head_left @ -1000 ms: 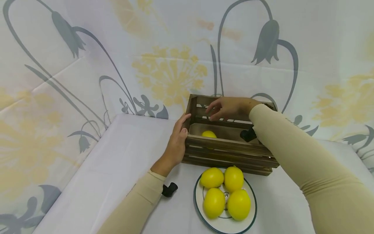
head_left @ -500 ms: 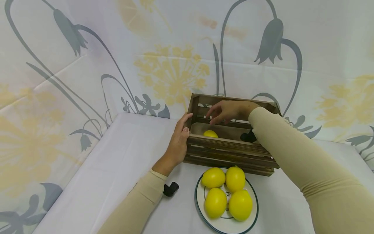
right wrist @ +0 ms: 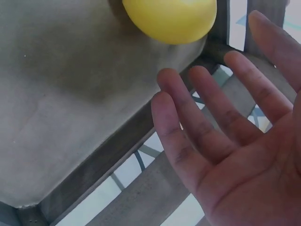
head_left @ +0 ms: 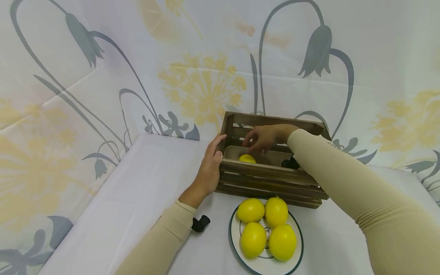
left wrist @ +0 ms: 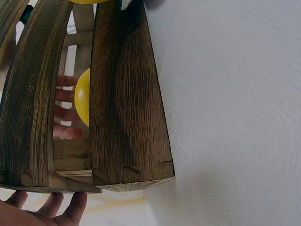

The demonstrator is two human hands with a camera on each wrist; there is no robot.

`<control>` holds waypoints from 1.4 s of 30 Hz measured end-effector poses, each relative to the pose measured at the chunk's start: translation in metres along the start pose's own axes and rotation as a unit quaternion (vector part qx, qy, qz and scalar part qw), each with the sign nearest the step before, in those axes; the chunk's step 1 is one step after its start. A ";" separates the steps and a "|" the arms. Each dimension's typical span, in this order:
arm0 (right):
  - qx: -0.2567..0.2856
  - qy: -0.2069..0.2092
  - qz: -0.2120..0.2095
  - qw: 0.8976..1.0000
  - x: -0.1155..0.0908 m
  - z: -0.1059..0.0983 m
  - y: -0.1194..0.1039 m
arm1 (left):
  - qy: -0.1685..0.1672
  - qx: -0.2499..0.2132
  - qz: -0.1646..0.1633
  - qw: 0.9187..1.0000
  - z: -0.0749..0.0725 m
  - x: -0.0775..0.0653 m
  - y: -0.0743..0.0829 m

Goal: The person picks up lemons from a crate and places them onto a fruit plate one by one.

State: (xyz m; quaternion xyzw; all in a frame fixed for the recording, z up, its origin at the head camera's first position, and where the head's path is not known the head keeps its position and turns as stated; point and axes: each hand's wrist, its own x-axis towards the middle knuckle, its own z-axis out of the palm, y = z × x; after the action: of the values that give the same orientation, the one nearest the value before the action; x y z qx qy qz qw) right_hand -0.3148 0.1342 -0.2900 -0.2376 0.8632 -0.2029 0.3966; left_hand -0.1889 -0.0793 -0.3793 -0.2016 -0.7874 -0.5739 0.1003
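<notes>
A brown slatted wooden crate (head_left: pixel 268 181) stands on the white cloth, with one yellow lemon (head_left: pixel 247 158) on its floor near the left end. My left hand (head_left: pixel 207 168) rests against the crate's left end, fingers along the outside and thumb at the near corner; its fingertips touch the wood in the left wrist view. Inside the crate, my right hand (head_left: pixel 264 137) hovers beside the lemon with spread, slightly bent fingers. In the right wrist view, a gap separates those fingers (right wrist: pixel 207 113) from the lemon (right wrist: pixel 174 19), and the palm holds nothing.
In front of the crate, a white plate (head_left: pixel 237 250) with a dark rim carries several lemons (head_left: pixel 252 240). Patterned fabric (head_left: pixel 206 91) rises behind the crate. A black wrist-worn device (head_left: pixel 201 223) shows beside the left sleeve.
My right hand has lowered into the crate, nearer the lemon. The left hand stays at the crate's left end, and the plate keeps its place.
</notes>
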 end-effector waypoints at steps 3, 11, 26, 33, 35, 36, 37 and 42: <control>-0.010 -0.010 -0.002 1.000 0.002 0.002 0.000 | -0.002 -0.001 -0.003 1.000 0.000 0.000 -0.001; -0.022 -0.022 0.001 1.000 0.005 0.006 -0.001 | 0.000 -0.001 -0.008 1.000 0.000 0.000 -0.001; -0.021 -0.046 0.024 0.998 0.012 0.014 -0.003 | -0.006 0.000 -0.007 1.000 0.000 0.000 -0.002; -0.023 -0.050 0.049 0.997 0.012 0.018 -0.005 | -0.006 0.004 -0.008 1.000 0.000 0.000 -0.002; -0.025 -0.052 0.058 0.997 0.011 0.018 -0.005 | -0.005 0.005 -0.007 1.000 0.000 0.000 -0.002; -0.024 -0.054 0.062 0.996 0.010 0.018 -0.005 | -0.004 0.005 -0.007 1.000 0.000 0.000 -0.002; -0.027 -0.055 0.065 0.996 0.010 0.019 -0.006 | -0.004 0.004 -0.005 1.000 0.000 0.000 -0.002; -0.034 -0.058 0.067 0.995 0.008 0.019 -0.008 | -0.001 0.002 0.000 1.000 -0.001 0.000 -0.001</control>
State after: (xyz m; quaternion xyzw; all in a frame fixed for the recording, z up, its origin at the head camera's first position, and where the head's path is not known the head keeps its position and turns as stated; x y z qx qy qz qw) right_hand -0.3022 0.1201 -0.3019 -0.2043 0.8591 -0.1318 0.4504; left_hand -0.1890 -0.0803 -0.3799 -0.2021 -0.7887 -0.5718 0.1006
